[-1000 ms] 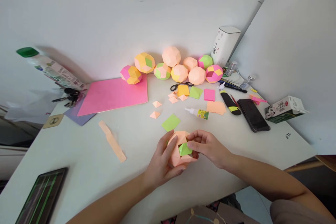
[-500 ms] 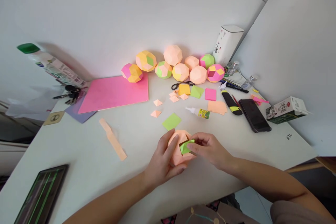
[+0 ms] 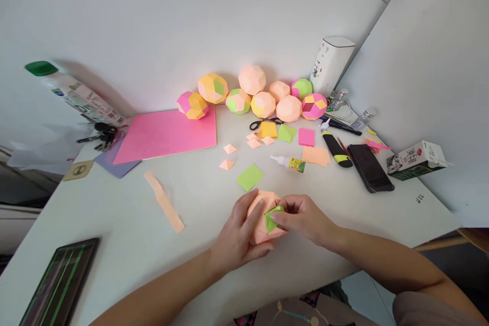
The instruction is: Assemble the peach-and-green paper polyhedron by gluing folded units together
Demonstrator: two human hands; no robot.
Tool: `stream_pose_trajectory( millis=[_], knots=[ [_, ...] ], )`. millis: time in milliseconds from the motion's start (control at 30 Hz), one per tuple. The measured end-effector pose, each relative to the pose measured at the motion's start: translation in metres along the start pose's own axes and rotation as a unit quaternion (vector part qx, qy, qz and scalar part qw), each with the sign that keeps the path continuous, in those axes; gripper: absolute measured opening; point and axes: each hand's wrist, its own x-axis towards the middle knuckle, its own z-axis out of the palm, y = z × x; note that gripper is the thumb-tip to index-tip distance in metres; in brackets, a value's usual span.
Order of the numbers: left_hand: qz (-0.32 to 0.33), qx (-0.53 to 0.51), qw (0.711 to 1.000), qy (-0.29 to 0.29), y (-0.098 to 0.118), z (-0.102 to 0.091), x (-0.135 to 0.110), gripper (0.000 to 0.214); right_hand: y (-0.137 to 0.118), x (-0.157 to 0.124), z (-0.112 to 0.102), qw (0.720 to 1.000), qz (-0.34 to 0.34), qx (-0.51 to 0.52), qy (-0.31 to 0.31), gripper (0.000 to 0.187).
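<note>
My left hand (image 3: 240, 229) is wrapped round a peach paper ball (image 3: 261, 236) made of folded facets, holding it just above or on the desk near the front. My right hand (image 3: 305, 218) pinches a folded green paper piece (image 3: 272, 218) between thumb and fingers, and that piece lies against the ball's right-hand facing side, over where an opening sits. How far it goes in is hidden by the right thumb. A flat green paper sheet (image 3: 249, 178) lies just beyond the ball. Several folded peach paper pieces (image 3: 226, 164) are scattered farther back.
Behind stand several paper balls (image 3: 252, 80). A glue bottle (image 3: 291, 163), peach paper squares (image 3: 316, 156), scissors (image 3: 255, 125), a phone (image 3: 370, 167) and a milk carton (image 3: 416, 159) lie at the right. A peach strip (image 3: 165, 202), pink board (image 3: 168, 135) and tablet (image 3: 61, 282) are at left.
The green piece has tilted and now covers the dark gap that showed in the ball. The ball has turned slightly in my left hand; my right hand keeps its pinch.
</note>
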Motion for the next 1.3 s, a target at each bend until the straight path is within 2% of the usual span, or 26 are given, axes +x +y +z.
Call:
stream_pose_trajectory(
  millis=[300, 533, 767, 1000, 1167, 1300],
  knots=[
    [0.015, 0.007, 1.000, -0.012, 0.0006, -0.0006, 0.0011, 0.076, 0.0004, -0.0007, 0.0010, 0.997, -0.002, -0.068, 0.025, 0.027],
    [0.023, 0.014, 1.000, -0.009, 0.0007, -0.0005, 0.0019, 0.076, 0.0011, -0.0022, 0.0009, 0.997, -0.003, -0.070, 0.023, 0.026],
    [-0.008, -0.007, 1.000, -0.014, 0.0008, -0.0006, 0.0008, 0.075, 0.0016, 0.0006, -0.0016, 1.000, 0.005, 0.009, -0.025, 0.034],
    [-0.062, -0.039, 0.997, 0.004, -0.0013, 0.0017, -0.0030, 0.073, -0.0049, 0.0003, -0.0033, 0.999, -0.029, -0.034, -0.025, 0.027],
    [-0.060, -0.032, 0.998, 0.016, -0.0002, 0.0022, -0.0030, 0.072, -0.0006, 0.0017, -0.0016, 1.000, -0.019, -0.003, -0.009, 0.030],
    [-0.041, -0.010, 0.999, 0.018, 0.0009, 0.0018, -0.0023, 0.073, 0.0042, 0.0043, -0.0003, 0.997, 0.017, 0.075, -0.002, 0.030]
  ],
)
